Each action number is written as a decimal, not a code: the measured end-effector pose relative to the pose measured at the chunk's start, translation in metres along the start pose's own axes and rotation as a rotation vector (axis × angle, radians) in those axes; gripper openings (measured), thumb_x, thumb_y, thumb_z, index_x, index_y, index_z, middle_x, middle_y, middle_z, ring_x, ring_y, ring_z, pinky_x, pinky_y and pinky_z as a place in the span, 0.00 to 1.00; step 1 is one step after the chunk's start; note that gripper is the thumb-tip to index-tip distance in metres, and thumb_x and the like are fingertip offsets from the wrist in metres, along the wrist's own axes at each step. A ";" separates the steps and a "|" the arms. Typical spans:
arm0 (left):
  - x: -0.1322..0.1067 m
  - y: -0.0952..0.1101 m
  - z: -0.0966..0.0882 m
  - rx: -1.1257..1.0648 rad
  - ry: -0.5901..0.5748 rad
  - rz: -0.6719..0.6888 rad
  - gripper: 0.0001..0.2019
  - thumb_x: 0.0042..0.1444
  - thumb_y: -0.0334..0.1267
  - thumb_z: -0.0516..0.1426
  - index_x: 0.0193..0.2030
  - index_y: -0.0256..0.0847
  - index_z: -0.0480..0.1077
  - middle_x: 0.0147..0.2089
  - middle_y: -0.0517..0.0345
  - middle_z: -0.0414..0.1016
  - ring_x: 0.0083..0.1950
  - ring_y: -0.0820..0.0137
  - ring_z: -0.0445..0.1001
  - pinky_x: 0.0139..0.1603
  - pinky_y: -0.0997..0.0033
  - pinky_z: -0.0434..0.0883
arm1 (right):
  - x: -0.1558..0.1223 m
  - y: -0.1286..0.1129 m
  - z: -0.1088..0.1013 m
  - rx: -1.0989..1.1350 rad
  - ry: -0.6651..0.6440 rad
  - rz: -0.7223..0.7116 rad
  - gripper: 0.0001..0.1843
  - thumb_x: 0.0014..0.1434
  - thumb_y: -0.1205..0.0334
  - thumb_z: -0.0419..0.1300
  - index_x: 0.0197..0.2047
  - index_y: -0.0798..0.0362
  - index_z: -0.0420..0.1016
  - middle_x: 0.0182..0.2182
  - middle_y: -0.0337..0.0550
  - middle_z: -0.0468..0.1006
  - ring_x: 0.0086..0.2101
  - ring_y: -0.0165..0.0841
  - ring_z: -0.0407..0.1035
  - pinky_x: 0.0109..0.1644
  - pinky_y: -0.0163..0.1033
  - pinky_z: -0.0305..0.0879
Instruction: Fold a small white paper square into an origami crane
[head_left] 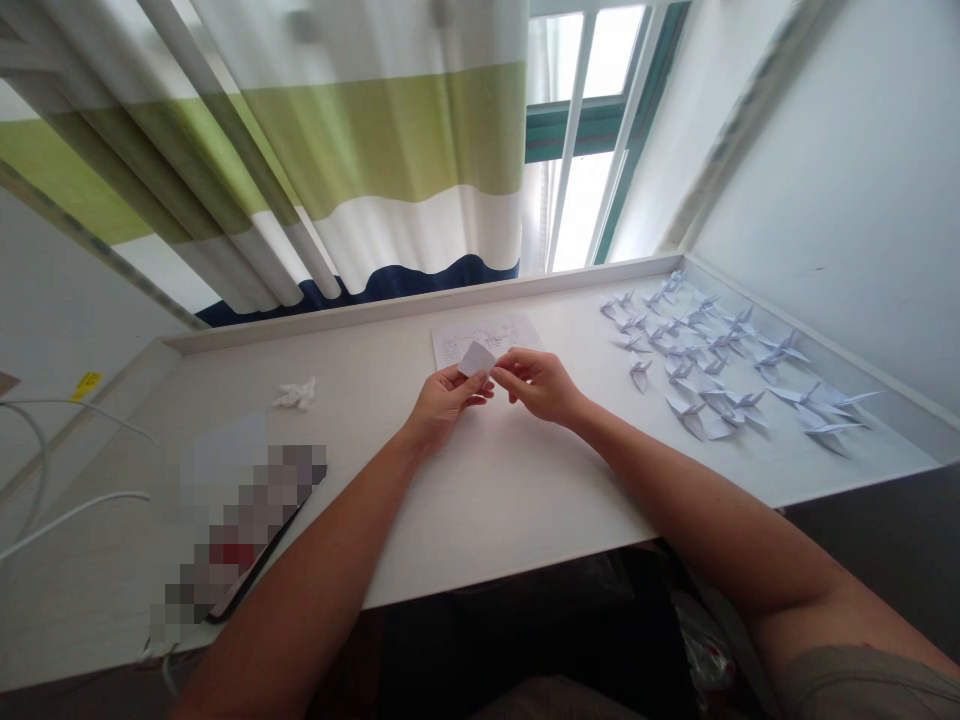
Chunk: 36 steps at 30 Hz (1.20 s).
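A small folded square of white paper (pixel 475 359) is held up above the middle of the desk, one corner pointing away from me. My left hand (pixel 444 402) grips it from the left and below, thumb on top. At its right corner my right hand (pixel 541 384) pinches the paper's edge between thumb and fingers. Just behind my hands a printed sheet (pixel 450 343) lies flat on the desk, partly hidden by them. Many folded paper cranes (pixel 701 345) stand in a loose group to the right.
A crumpled white paper (pixel 297 394) lies at the left. Nearer me is a blurred-out device with a dark edge (pixel 262 540), beside white cables (pixel 75 520). A low rim (pixel 360 306) borders the desk (pixel 495 520) at the back, below a curtain (pixel 375 140).
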<state>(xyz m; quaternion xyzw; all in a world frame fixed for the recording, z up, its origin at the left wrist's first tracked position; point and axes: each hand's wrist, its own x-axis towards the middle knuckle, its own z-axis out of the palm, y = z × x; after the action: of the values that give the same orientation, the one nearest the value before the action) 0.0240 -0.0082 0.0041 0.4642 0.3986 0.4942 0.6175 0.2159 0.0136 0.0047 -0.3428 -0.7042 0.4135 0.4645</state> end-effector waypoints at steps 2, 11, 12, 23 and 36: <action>-0.001 0.002 0.000 -0.011 -0.018 -0.017 0.23 0.48 0.51 0.77 0.43 0.35 0.80 0.35 0.54 0.83 0.37 0.69 0.80 0.48 0.65 0.75 | 0.001 0.001 0.000 0.093 -0.016 0.033 0.24 0.60 0.37 0.70 0.38 0.52 0.80 0.27 0.38 0.78 0.24 0.30 0.71 0.27 0.37 0.70; -0.001 0.002 -0.001 -0.110 -0.114 -0.065 0.24 0.64 0.59 0.65 0.41 0.35 0.80 0.33 0.48 0.85 0.39 0.61 0.86 0.47 0.62 0.78 | 0.005 0.006 -0.003 0.266 -0.021 0.115 0.29 0.56 0.33 0.72 0.38 0.53 0.80 0.28 0.37 0.78 0.22 0.27 0.72 0.27 0.36 0.73; -0.001 0.002 -0.002 -0.111 -0.123 -0.073 0.24 0.65 0.59 0.64 0.41 0.34 0.80 0.33 0.48 0.85 0.39 0.60 0.86 0.47 0.62 0.78 | 0.005 0.005 -0.003 0.268 -0.019 0.117 0.29 0.56 0.34 0.72 0.38 0.54 0.80 0.28 0.37 0.77 0.22 0.27 0.72 0.27 0.36 0.73; 0.000 -0.002 -0.002 -0.088 -0.084 -0.096 0.22 0.68 0.54 0.61 0.44 0.32 0.81 0.33 0.45 0.86 0.40 0.58 0.86 0.47 0.61 0.77 | 0.000 -0.002 -0.001 0.067 0.108 -0.035 0.10 0.61 0.55 0.70 0.40 0.50 0.78 0.37 0.41 0.76 0.38 0.36 0.75 0.32 0.39 0.75; -0.005 0.005 0.004 -0.050 -0.152 -0.203 0.14 0.67 0.44 0.59 0.34 0.36 0.75 0.23 0.56 0.76 0.32 0.63 0.84 0.36 0.70 0.74 | -0.005 -0.007 -0.003 -0.294 0.060 -0.353 0.06 0.67 0.63 0.65 0.42 0.45 0.86 0.49 0.47 0.75 0.54 0.45 0.69 0.64 0.59 0.67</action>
<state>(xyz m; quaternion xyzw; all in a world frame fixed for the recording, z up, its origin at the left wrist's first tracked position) 0.0260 -0.0131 0.0103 0.4420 0.3830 0.4026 0.7042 0.2196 0.0071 0.0099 -0.2903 -0.7917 0.2083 0.4956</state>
